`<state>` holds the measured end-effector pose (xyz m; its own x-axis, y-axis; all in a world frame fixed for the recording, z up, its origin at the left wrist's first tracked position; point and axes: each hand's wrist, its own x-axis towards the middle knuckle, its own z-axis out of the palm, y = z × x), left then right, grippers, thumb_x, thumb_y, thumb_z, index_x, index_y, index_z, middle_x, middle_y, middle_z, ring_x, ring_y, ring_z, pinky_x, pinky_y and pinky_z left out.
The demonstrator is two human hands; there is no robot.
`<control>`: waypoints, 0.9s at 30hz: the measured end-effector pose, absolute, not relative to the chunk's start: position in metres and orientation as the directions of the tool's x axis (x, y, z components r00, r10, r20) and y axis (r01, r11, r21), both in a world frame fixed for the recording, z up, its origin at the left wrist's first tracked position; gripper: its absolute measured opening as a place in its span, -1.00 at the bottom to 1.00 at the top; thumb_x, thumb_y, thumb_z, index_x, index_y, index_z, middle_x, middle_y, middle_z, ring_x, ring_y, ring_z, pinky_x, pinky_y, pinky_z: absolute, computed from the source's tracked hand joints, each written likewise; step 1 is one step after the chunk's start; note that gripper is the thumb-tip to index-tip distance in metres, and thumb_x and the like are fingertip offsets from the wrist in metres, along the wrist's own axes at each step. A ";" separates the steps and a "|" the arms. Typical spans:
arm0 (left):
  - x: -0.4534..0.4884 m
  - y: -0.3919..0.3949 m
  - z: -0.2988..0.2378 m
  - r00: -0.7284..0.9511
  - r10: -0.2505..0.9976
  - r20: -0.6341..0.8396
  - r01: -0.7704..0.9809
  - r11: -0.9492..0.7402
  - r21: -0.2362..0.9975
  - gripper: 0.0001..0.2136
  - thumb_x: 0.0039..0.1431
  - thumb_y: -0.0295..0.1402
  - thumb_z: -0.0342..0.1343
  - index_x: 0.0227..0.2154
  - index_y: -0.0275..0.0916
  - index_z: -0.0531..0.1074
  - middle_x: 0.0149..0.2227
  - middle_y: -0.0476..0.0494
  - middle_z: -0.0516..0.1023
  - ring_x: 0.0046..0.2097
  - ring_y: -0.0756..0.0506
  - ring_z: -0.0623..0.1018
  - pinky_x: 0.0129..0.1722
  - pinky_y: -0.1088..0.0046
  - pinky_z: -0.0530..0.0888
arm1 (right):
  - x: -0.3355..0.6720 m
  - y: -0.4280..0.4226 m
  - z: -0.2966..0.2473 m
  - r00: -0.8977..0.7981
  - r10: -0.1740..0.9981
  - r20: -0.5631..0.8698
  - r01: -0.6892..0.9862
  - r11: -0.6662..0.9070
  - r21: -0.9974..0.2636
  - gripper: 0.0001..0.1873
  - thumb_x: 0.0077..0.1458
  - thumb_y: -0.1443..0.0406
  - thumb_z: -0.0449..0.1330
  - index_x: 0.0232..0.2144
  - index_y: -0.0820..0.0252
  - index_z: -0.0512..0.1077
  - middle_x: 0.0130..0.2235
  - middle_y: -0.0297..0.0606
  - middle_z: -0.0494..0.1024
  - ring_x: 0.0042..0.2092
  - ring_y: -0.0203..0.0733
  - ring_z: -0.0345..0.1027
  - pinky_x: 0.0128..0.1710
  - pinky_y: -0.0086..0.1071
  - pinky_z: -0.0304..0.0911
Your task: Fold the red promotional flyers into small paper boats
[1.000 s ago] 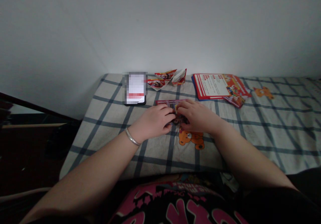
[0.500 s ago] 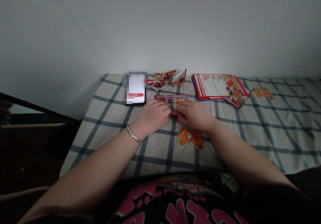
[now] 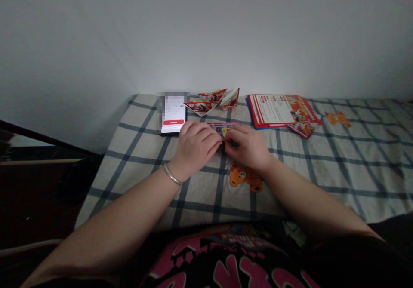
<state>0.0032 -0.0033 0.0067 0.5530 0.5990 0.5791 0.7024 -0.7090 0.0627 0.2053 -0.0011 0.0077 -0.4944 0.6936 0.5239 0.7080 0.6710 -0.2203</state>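
A small printed paper leaflet [image 3: 227, 127], purple with a yellow patch, lies on the checked cloth, mostly covered by my hands. My left hand [image 3: 197, 148] is closed at the leaflet's near left part, fingertips pressed together. Close beside it, my right hand [image 3: 248, 146] pinches the near edge with thumb and fingers. The fingertips of both hands almost meet, and the pinched edge between them is largely hidden. Just beyond stand folded red-and-white paper pieces [image 3: 204, 106], with another folded paper piece [image 3: 231, 99] at their right.
A phone [image 3: 174, 115] with a lit screen lies at the back left. On the right is a stack of red-and-white leaflets [image 3: 274, 111], with a smaller leaflet [image 3: 302, 129] at its near edge. The checked cloth [image 3: 206, 197] reaches the wall [image 3: 206, 34].
My left hand has risen slightly and covers more of the leaflet. My right hand has shifted a little left, its fingers curled more tightly. Less of the leaflet shows.
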 end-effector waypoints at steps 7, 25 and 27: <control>0.007 -0.003 0.005 0.528 0.602 0.599 0.725 -0.687 0.051 -0.90 0.25 -0.40 0.13 -0.39 -0.20 0.49 -0.34 -0.05 0.62 -0.18 -0.15 0.54 -0.07 0.18 0.33 | 0.201 -0.002 0.007 -0.517 0.689 0.508 0.713 0.675 -0.191 -0.89 0.08 0.39 0.15 -0.48 0.14 0.39 -0.38 -0.26 0.52 -0.30 -0.18 0.35 -0.33 -0.35 0.16; -0.003 0.002 0.008 0.504 0.653 0.566 0.742 -0.662 0.102 -0.88 0.24 -0.41 0.09 -0.41 -0.16 0.46 -0.35 -0.04 0.62 -0.19 -0.15 0.54 0.00 0.14 0.35 | 0.217 0.002 0.013 -0.467 0.728 0.502 0.759 0.621 -0.196 -0.92 0.09 0.37 0.11 -0.43 0.12 0.39 -0.36 -0.24 0.52 -0.33 -0.17 0.35 -0.36 -0.33 0.15; -0.004 0.002 0.008 0.499 0.649 0.574 0.741 -0.663 0.106 -0.88 0.24 -0.41 0.09 -0.42 -0.17 0.45 -0.35 -0.03 0.62 -0.19 -0.15 0.54 0.02 0.14 0.35 | 0.220 0.003 0.014 -0.466 0.727 0.504 0.768 0.615 -0.178 -0.92 0.08 0.37 0.12 -0.42 0.12 0.39 -0.36 -0.24 0.53 -0.33 -0.17 0.35 -0.37 -0.34 0.14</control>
<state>-0.0041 0.0023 0.0081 0.4986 0.6494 0.5742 0.7413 -0.6628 0.1059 0.2200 0.0033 0.0140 -0.4660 0.7273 0.5038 0.7680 0.6152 -0.1777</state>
